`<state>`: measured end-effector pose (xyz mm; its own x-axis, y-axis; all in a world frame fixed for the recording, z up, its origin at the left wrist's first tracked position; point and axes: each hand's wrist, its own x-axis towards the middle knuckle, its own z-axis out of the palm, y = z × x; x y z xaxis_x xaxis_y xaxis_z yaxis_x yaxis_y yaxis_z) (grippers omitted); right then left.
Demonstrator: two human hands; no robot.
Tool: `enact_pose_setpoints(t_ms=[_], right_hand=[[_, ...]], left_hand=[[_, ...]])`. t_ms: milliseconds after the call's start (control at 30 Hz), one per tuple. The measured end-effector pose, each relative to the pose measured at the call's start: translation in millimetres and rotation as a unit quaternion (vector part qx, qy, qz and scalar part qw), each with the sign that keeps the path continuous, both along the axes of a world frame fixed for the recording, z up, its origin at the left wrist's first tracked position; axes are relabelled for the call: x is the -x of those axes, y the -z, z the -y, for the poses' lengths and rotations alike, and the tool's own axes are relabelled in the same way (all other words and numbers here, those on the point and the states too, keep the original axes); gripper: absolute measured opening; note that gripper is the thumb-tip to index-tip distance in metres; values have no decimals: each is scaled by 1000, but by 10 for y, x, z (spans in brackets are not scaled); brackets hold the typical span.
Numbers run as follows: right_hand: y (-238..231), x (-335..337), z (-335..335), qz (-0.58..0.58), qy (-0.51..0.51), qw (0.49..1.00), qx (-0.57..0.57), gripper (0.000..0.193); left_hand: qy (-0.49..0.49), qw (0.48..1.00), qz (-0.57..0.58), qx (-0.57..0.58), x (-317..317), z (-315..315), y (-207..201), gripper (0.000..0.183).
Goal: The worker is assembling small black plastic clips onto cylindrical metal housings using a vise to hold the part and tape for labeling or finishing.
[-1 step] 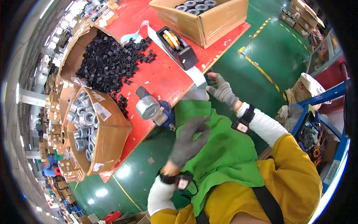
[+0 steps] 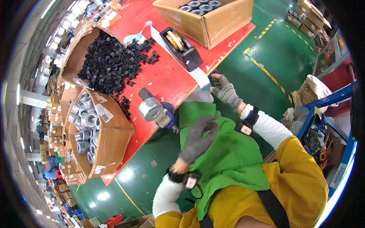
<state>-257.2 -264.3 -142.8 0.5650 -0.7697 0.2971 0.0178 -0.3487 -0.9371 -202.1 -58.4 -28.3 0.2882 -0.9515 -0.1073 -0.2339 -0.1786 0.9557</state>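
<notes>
My left hand [image 2: 199,138], in a grey glove with bare fingertips, hovers over the green apron [image 2: 224,152]. A gap shows between its thumb and fingers, and I see nothing in it; it is slightly blurred. My right hand [image 2: 228,94], gloved the same way, is just off the table edge, its thumb and fingers apart and holding nothing visible. Nearest to it is the loose end of a white strip [image 2: 200,78], running from a black tape dispenser [image 2: 181,49]. Left of my left hand, a silver roll [image 2: 150,109] sits by a blue clamp [image 2: 169,117] at the table edge.
On the red table [image 2: 163,85], a tipped carton spills small black plastic pieces [image 2: 110,60]. An open carton [image 2: 110,140] of silver rolls stands at the near left. Another carton [image 2: 213,26] with rolls is at the back. A blue metal frame [image 2: 327,98] rises at right.
My left hand has shifted slightly to the right and up over the apron, with its forearm. The right hand stays almost where it was.
</notes>
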Motion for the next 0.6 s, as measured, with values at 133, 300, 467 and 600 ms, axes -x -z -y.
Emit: enact_pose_setpoints(t_ms=[133,300,467,600], right_hand=[[-228,-10,131,20,48,999,5,41],[-732,-249,307,-82,81,986,120,53],[-819,-631,408,-148,94,959,223,82],[-779,-907,367,-93,97,976,174,82]], left_hand=[[-161,986,41,31,19,525,832,50],[-286,953,88,37,-248,1017,1214,64],[-313,949,28,32,-297,1277,1380,61],[-323,945,-13,54,-359,1318,1582,55]])
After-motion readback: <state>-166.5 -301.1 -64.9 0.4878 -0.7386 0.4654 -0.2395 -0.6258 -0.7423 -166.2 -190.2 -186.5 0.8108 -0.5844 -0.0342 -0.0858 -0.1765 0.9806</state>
